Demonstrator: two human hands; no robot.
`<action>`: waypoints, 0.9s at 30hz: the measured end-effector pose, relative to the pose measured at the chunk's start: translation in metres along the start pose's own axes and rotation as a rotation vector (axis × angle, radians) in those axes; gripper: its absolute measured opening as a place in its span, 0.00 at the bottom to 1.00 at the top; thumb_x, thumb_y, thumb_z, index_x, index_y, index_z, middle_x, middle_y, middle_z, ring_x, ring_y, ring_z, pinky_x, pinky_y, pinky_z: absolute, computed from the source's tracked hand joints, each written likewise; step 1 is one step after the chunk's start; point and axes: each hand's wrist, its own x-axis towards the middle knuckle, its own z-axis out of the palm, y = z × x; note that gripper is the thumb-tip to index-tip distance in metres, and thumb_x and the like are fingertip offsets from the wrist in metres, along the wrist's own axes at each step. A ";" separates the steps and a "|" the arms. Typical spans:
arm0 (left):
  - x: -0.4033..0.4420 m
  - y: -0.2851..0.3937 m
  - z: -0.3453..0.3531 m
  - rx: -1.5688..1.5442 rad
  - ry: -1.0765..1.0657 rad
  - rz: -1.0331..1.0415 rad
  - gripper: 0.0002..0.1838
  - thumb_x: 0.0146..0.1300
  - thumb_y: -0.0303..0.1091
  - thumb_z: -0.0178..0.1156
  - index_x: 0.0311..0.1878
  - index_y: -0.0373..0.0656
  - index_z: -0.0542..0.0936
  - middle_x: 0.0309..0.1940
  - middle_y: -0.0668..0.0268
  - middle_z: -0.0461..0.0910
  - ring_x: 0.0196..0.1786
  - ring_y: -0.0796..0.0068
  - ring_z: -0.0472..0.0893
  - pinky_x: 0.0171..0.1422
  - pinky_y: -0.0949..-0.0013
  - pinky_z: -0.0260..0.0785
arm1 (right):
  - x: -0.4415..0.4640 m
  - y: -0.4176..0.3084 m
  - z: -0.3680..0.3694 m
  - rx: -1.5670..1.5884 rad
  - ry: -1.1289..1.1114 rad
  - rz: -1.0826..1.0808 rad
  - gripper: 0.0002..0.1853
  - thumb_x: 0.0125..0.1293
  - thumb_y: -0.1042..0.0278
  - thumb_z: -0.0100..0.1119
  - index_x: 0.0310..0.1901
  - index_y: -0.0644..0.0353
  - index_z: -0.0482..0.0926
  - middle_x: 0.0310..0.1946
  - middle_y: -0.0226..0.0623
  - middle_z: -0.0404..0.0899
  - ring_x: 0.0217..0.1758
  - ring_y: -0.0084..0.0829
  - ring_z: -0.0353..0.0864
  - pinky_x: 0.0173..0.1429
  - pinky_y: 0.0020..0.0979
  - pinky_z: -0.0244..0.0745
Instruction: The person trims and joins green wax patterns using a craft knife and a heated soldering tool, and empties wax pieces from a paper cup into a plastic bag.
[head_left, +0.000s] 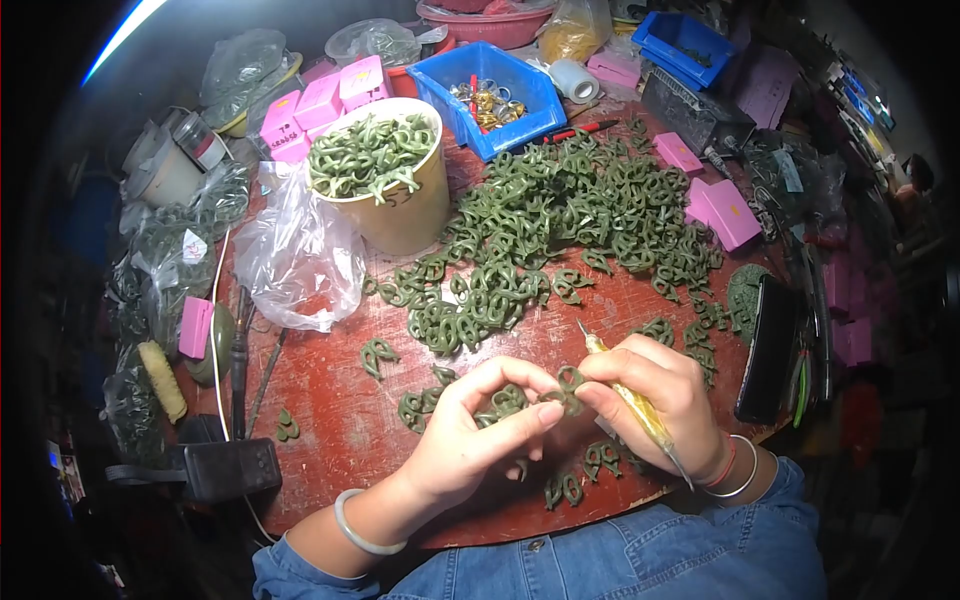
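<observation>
Above the front of the table, my left hand (482,425) pinches a small green looped piece (570,380) between thumb and forefinger. More of these pieces (505,402) sit in the curl of its fingers. My right hand (665,392) touches the other side of the pinched piece with thumb and forefinger. It also grips a slim tool with a yellow handle (643,408) and thin metal ends, lying slantwise across the fingers. Beyond both hands spreads a large heap of similar green pieces (560,215). A few more pieces (602,458) lie near the table's front edge.
A cream bucket (415,215) full of green pieces stands behind, beside a clear plastic bag (300,245). Farther back is a blue bin (430,75) with metal rings. Pink blocks (730,215) and a black phone (768,350) are at right; a black box (232,467) sits front left.
</observation>
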 end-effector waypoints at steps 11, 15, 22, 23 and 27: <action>0.003 -0.003 -0.007 -0.248 0.009 0.015 0.11 0.70 0.32 0.61 0.53 0.43 0.77 0.41 0.65 0.80 0.30 0.82 0.77 0.24 0.81 0.67 | -0.006 -0.009 -0.008 0.437 0.066 0.173 0.16 0.67 0.68 0.68 0.52 0.67 0.80 0.42 0.40 0.83 0.37 0.26 0.84 0.41 0.27 0.78; 0.004 -0.003 -0.009 -0.277 -0.002 0.037 0.11 0.70 0.32 0.61 0.53 0.43 0.77 0.41 0.65 0.80 0.31 0.82 0.77 0.23 0.81 0.67 | 0.005 -0.005 -0.016 0.167 0.021 -0.005 0.15 0.61 0.77 0.69 0.50 0.65 0.81 0.35 0.39 0.83 0.34 0.27 0.84 0.38 0.27 0.77; 0.004 -0.003 -0.009 -0.285 -0.002 0.031 0.11 0.70 0.32 0.60 0.53 0.43 0.77 0.41 0.65 0.80 0.30 0.82 0.77 0.23 0.81 0.67 | 0.006 -0.010 -0.019 0.210 -0.063 -0.035 0.12 0.61 0.81 0.66 0.47 0.66 0.81 0.39 0.42 0.84 0.36 0.28 0.83 0.42 0.27 0.76; 0.004 -0.003 -0.009 -0.289 0.003 0.023 0.11 0.70 0.32 0.61 0.54 0.43 0.77 0.41 0.65 0.80 0.30 0.82 0.77 0.23 0.81 0.67 | 0.005 -0.007 -0.016 0.137 0.028 -0.005 0.13 0.61 0.80 0.68 0.48 0.65 0.82 0.37 0.40 0.84 0.35 0.29 0.84 0.40 0.28 0.77; 0.002 0.001 -0.005 -0.234 0.024 0.012 0.11 0.70 0.32 0.61 0.53 0.43 0.78 0.40 0.66 0.79 0.30 0.82 0.77 0.23 0.82 0.67 | 0.007 -0.010 -0.015 0.039 0.114 -0.001 0.14 0.59 0.80 0.70 0.47 0.63 0.83 0.36 0.39 0.83 0.34 0.32 0.84 0.38 0.30 0.78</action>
